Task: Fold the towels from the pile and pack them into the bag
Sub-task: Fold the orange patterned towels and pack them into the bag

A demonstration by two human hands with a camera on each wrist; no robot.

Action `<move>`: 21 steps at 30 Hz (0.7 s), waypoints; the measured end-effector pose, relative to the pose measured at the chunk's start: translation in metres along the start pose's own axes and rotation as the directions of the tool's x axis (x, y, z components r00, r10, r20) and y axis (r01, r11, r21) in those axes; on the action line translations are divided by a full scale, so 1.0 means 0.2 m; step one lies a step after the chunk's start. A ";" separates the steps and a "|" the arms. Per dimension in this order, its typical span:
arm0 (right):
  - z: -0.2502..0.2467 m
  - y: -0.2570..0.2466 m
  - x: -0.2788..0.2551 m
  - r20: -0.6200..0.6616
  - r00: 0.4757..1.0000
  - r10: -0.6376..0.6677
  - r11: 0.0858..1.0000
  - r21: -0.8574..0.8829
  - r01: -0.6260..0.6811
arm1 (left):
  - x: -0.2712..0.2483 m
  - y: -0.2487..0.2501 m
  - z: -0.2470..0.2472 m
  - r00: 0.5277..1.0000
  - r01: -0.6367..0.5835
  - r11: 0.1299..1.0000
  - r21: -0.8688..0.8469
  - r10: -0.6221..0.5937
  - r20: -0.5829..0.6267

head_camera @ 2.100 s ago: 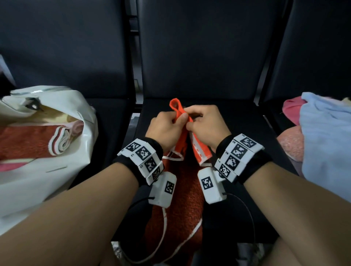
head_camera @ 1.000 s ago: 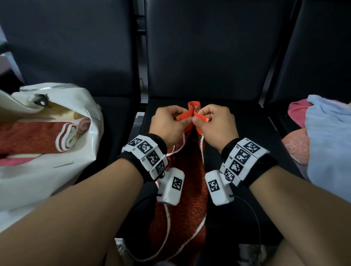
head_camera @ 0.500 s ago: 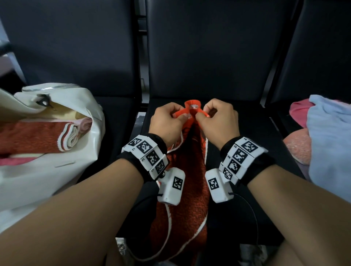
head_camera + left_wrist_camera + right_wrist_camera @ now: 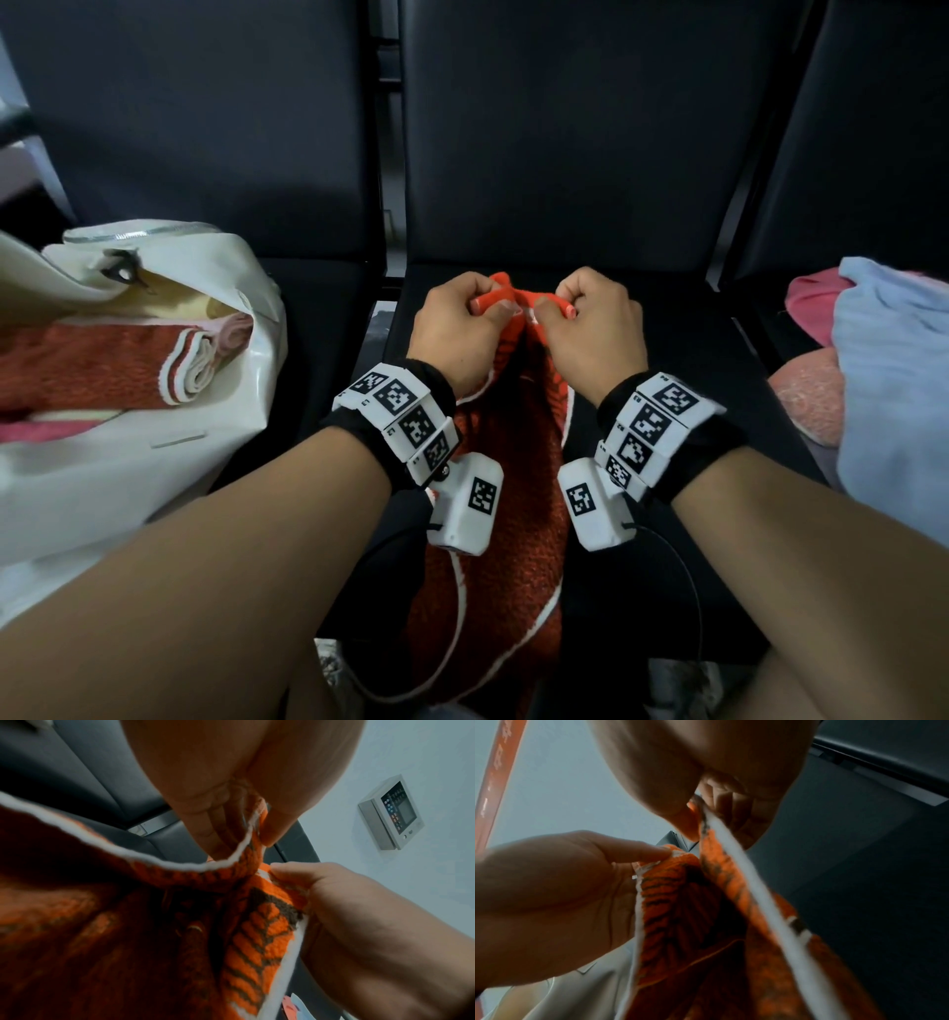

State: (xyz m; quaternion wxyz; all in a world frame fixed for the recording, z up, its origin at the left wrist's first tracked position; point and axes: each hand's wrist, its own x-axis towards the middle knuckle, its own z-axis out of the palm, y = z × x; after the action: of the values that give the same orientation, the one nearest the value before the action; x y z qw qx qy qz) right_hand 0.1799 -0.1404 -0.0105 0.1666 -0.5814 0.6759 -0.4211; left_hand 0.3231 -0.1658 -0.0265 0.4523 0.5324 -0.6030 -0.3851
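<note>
Both hands, left (image 4: 231,805) and right (image 4: 359,912), pinch the orange towel's (image 4: 257,933) white-trimmed edge.

Orange towel (image 4: 506,519): knitted, dark-striped, white-edged; its top edge is pinched in both hands, the rest hanging down between the wrists.
Bag (image 4: 128,462): white, glossy, open-mouthed, well left of the left hand.
Packed towels (image 4: 102,367): red folded one with a white-striped end, inside the bag.
Pile (image 4: 883,380): light blue towel over pink ones, well right of the right hand.
</note>
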 end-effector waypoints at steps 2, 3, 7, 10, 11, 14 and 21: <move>0.00 0.00 0.00 -0.015 1.000 -0.002 1.000 -0.021 0.002 | 0.00 0.00 0.00 1.000 0.001 1.000 -0.014 -0.001 0.006; 0.00 0.00 0.00 -0.024 1.000 0.000 1.000 -0.023 0.000 | -0.01 0.00 0.00 1.000 -0.001 1.000 -0.023 0.001 0.009; -0.01 0.00 0.01 -0.032 0.999 0.017 1.000 -0.002 -0.017 | -0.02 0.02 0.00 0.999 -0.030 0.997 -0.071 0.032 0.027; 0.00 0.00 0.01 -0.055 0.998 0.010 0.999 0.046 -0.007 | -0.03 0.02 0.01 0.998 -0.041 0.996 -0.078 0.045 0.044; 0.00 -0.01 0.00 -0.054 0.998 0.013 0.997 0.074 -0.009 | -0.03 0.02 0.01 0.998 -0.041 0.996 -0.082 0.045 0.046; 0.00 -0.01 -0.01 -0.029 0.999 0.022 0.986 0.164 -0.017 | -0.03 0.02 0.01 0.998 -0.039 0.994 -0.102 0.043 0.036; 0.00 0.00 -0.02 0.055 0.998 0.012 0.932 0.361 -0.031 | -0.03 0.03 0.02 1.000 -0.015 0.993 -0.119 0.013 -0.015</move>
State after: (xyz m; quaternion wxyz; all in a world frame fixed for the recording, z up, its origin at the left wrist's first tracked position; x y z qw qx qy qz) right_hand 0.1806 -0.1374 -0.0118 0.2927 -0.5441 0.5889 -0.5211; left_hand 0.3171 -0.1590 -0.0228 0.4902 0.5031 -0.5794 -0.4134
